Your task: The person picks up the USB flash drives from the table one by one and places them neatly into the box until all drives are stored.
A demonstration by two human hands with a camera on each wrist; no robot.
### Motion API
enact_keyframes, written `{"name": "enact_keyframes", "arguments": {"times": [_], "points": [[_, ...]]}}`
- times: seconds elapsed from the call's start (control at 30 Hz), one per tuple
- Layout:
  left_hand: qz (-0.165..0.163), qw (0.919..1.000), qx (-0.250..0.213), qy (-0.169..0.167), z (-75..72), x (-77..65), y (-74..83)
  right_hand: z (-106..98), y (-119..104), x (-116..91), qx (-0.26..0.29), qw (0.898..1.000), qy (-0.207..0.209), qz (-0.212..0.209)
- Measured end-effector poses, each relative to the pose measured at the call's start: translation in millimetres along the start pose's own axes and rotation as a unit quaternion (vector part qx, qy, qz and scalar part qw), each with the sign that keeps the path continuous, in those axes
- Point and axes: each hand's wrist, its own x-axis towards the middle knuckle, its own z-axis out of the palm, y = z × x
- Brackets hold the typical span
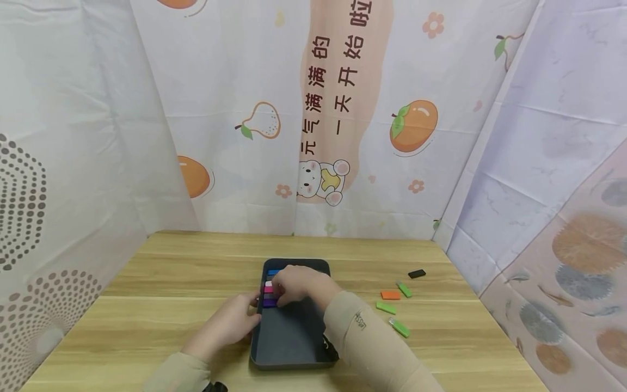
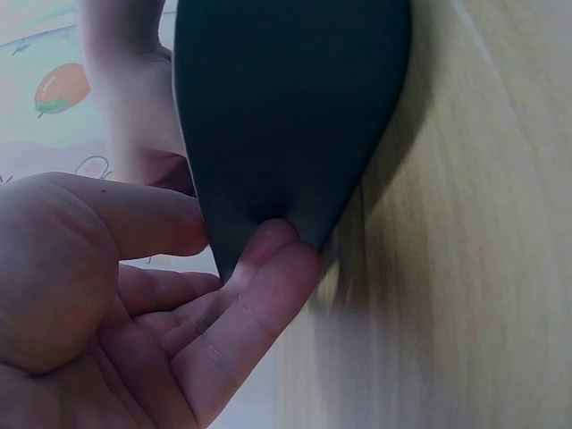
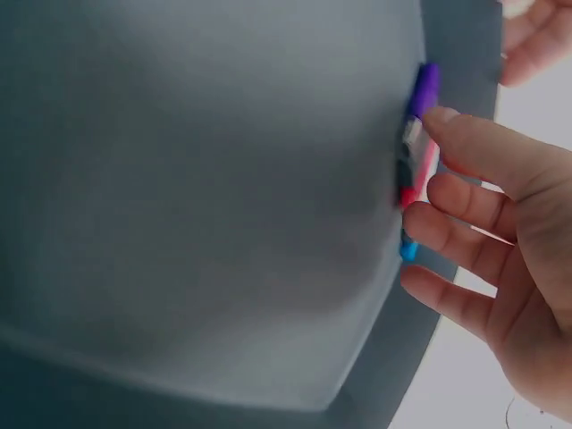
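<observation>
A dark grey tray [image 1: 294, 348] lies on the table with a row of coloured USB flash drives along its inner left wall. Among them are a purple flash drive [image 3: 426, 88], a pink one [image 1: 269, 289] and a blue one [image 1: 273, 271]. My right hand [image 1: 300, 284] reaches over the row; its thumb tip is at the purple drive and the fingers spread along the others, partly hiding them. At the tray's left side, my left hand [image 1: 238, 317] holds the wall, thumb at the rim and fingertips against the outer face [image 2: 295, 107].
Right of the tray lie loose flash drives: an orange one [image 1: 390, 295], a black one [image 1: 417, 274] and several green ones, including a near one [image 1: 399, 328]. A small dark item [image 1: 329, 346] shows at the tray's right edge. Printed curtains [image 1: 264, 212] stand behind the wooden table [image 1: 196, 261].
</observation>
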Motion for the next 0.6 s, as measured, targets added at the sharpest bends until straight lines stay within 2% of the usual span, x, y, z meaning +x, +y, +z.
{"name": "enact_keyframes", "arguments": {"times": [0.27, 0.6], "points": [[0.006, 1.0, -0.006, 0.004, 2.2, 0.7, -0.3, -20.1, 14.3, -14.9, 0.043, 0.998, 0.04, -0.035], [0.003, 1.0, -0.004, 0.008, 3.9, 0.6, 0.2, -32.6, 32.0, -31.0, 0.107, 0.988, 0.082, -0.072]]}}
